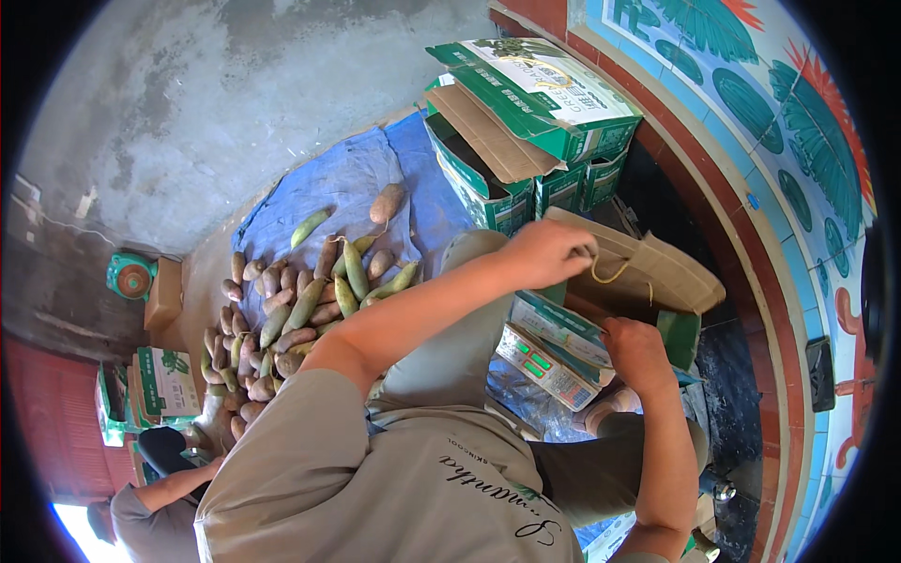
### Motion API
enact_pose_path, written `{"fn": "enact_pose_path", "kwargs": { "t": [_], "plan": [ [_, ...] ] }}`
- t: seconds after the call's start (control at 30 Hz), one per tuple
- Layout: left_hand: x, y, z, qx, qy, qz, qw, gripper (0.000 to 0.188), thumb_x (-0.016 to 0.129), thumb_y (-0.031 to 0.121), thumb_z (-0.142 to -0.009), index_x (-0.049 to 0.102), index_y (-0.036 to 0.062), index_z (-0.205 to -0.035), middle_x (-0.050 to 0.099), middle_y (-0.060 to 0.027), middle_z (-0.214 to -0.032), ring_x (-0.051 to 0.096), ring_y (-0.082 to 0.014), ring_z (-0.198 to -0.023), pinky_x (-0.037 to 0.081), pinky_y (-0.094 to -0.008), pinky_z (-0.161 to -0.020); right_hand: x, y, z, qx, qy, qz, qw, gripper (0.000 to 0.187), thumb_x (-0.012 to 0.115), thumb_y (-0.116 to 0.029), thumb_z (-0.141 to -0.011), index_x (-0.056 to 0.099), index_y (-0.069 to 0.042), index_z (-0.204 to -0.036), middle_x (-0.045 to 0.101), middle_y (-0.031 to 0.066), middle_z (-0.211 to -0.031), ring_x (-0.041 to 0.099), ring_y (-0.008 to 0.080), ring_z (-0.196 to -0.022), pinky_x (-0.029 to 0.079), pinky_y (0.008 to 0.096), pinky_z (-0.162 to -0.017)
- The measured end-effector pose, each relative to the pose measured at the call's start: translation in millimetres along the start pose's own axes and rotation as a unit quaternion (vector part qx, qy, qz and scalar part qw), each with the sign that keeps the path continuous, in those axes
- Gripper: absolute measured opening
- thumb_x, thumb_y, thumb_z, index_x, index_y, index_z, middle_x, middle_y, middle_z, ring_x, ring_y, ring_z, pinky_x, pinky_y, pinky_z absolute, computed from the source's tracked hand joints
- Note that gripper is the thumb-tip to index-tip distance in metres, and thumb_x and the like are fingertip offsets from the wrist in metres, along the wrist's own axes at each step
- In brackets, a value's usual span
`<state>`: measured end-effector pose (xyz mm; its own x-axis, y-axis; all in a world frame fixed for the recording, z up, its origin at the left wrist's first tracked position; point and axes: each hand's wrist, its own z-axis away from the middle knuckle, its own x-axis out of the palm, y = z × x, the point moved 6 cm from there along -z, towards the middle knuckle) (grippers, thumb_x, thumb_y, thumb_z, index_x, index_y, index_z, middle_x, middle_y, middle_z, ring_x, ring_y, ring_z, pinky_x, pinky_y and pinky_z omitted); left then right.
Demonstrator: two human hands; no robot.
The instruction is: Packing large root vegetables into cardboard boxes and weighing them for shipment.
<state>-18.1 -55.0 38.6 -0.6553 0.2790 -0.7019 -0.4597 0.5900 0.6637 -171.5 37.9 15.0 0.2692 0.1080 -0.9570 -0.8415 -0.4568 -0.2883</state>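
Observation:
An open cardboard carton [657, 267], brown inside with green and white outer sides, stands in front of me. Its raised brown flap carries a thin yellowish cord handle [612, 274]. My left hand [556, 253] is closed at the left end of this flap, its fingertips beside the cord; what it pinches is hidden. Lower and to the right, my right hand [640, 352] is closed on the green-and-white carton flap [577, 330] at the near side. A scale [542, 364] with lit green displays sits just below that flap.
Many green and reddish-brown radishes [300, 310] lie piled on a blue tarp [328, 183] to the left. Green cartons [554, 103] are stacked ahead. A tiled, painted wall [741, 103] bounds the right. Another person [164, 507] sits lower left near more cartons [164, 380].

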Motion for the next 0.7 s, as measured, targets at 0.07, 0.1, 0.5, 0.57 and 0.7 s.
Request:
{"fn": "enact_pose_path", "kwargs": {
  "t": [0.07, 0.1, 0.5, 0.57, 0.7],
  "plan": [
    [-40.7, -4.4, 21.6, -0.002, 0.096, 0.014, 0.995, 0.018, 0.064, 0.014, -0.081, 0.063, 0.0048, -0.096, 0.066, -0.0129, -0.089, 0.064, -0.0282, -0.083, 0.050, -0.0346, -0.073, 0.4, -0.1, -0.9, -0.002, 0.000, -0.001, 1.000, 0.010, 0.063, -0.015, -0.079, 0.060, -0.005, -0.079, 0.062, 0.0127, -0.073, 0.062, 0.0310, -0.074, 0.050, 0.0413, -0.066],
    [-58.0, -11.8, 33.2, -0.008, 0.134, 0.031, 0.991, 0.017, 0.064, 0.012, -0.081, 0.063, 0.0041, -0.096, 0.066, -0.0130, -0.088, 0.065, -0.0266, -0.083, 0.050, -0.0334, -0.074, -0.1, -0.1, -0.2, 0.001, -0.001, -0.004, 1.000, 0.010, 0.063, -0.015, -0.079, 0.060, -0.005, -0.079, 0.062, 0.0125, -0.074, 0.062, 0.0309, -0.074, 0.049, 0.0414, -0.066],
    [-12.7, -232.3, 337.4, -0.430, -0.058, -0.279, 0.857, 0.022, 0.057, 0.027, -0.082, 0.065, 0.0117, -0.095, 0.065, -0.0151, -0.095, 0.063, -0.0332, -0.089, 0.051, -0.0450, -0.076, 0.9, -1.5, -5.3, 0.014, -0.020, -0.016, 1.000, 0.010, 0.064, -0.014, -0.078, 0.061, -0.004, -0.081, 0.062, 0.0138, -0.077, 0.061, 0.0328, -0.076, 0.048, 0.0427, -0.068],
    [18.7, -238.4, 386.1, -0.477, -0.184, -0.184, 0.840, 0.026, 0.059, 0.028, -0.080, 0.065, 0.0122, -0.100, 0.063, -0.0167, -0.104, 0.061, -0.0350, -0.096, 0.050, -0.0461, -0.080, 0.9, -0.6, -5.2, 0.016, -0.023, -0.020, 0.999, 0.010, 0.064, -0.013, -0.078, 0.061, -0.004, -0.081, 0.061, 0.0144, -0.077, 0.061, 0.0333, -0.076, 0.048, 0.0430, -0.068],
    [72.2, -240.2, 468.1, -0.515, -0.326, -0.209, 0.765, 0.052, 0.066, 0.034, -0.076, 0.054, 0.0206, -0.125, 0.058, -0.0121, -0.116, 0.055, -0.0324, -0.110, 0.046, -0.0451, -0.089, -1.5, 1.2, -6.8, 0.047, -0.025, -0.042, 0.998, 0.011, 0.064, -0.013, -0.078, 0.061, -0.003, -0.080, 0.062, 0.0165, -0.078, 0.060, 0.0353, -0.077, 0.047, 0.0441, -0.068]
  ]
}}
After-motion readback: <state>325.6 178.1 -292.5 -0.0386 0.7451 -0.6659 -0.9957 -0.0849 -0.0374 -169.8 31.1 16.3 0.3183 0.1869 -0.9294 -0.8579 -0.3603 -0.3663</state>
